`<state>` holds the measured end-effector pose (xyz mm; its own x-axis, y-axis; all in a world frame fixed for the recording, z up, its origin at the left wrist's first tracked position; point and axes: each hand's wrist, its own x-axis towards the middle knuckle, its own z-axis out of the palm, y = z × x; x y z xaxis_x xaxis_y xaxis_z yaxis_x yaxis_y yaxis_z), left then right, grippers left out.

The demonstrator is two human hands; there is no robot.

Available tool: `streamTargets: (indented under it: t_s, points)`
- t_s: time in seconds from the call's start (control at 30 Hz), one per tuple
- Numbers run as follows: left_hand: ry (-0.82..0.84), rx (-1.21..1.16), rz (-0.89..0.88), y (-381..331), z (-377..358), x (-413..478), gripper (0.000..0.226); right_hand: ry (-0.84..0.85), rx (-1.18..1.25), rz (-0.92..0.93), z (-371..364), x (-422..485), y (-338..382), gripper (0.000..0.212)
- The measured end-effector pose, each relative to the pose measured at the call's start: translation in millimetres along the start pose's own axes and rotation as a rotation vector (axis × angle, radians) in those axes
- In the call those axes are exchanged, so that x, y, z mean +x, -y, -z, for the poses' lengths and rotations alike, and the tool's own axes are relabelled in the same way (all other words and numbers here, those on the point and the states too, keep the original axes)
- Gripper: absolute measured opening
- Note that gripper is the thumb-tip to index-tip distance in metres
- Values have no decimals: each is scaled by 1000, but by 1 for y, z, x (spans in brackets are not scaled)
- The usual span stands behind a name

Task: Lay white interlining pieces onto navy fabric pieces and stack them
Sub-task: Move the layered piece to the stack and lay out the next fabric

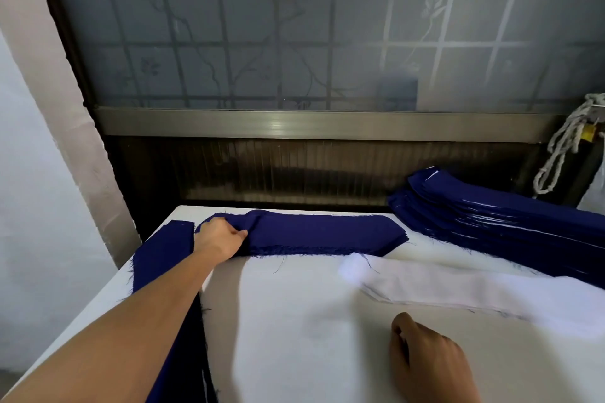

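Observation:
A long navy fabric piece [324,234] with frayed edges lies across the far side of the white table [294,321]. My left hand [219,237] grips its bunched left end. White interlining pieces [474,291] lie in a low pile at the right, just in front of a tall stack of navy pieces [497,219] with white edges showing between layers. My right hand [429,357] rests on the table near the front, fingers curled under, holding nothing that I can see.
Another navy strip [160,265] runs along the table's left edge under my left forearm. A frosted window with a metal sill [311,124] stands behind the table. A knotted white rope [563,144] hangs at the far right.

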<state>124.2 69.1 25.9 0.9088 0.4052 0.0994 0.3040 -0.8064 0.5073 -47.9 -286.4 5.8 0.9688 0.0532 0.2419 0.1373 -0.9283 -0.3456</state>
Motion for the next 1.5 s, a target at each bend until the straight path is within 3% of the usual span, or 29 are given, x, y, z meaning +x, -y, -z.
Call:
streamTargets:
  t_s: [0.17,0.33,0.53,0.77,0.97,1.17,1.27,1.37,1.43,1.5]
  points:
    - [-136,-57,102,3,4,1,25,-76,17,49,0,0,-1,31]
    - [-57,21,183,-2,16,3,57,-42,-13,4,-6,4,-5,13]
    - [-80,108,185,-5,22,0,34,-80,38,4,-4,1,-1,18]
    - [-154,-173,183,-5,18,-2,36,-69,37,-10,-3,0,0,12]
    - [-183,-117,98,-4,28,-7,18,-135,14,49,-7,3,-5,41]
    - [-449,217,-209,-3,35,-22,19,-128,-10,86,-7,4,-7,35]
    - [-424,25,-294,-18,32,-39,16,-145,16,58,-11,3,-9,37]
    - [-344,-221,-357,-32,12,-71,5,-116,-1,-2,-12,3,-9,18]
    - [-223,-403,-376,-37,-5,-94,17,-104,20,-2,-10,3,-6,12]
    - [-104,-556,-390,-44,-18,-116,30,-130,54,11,-10,3,-5,22]
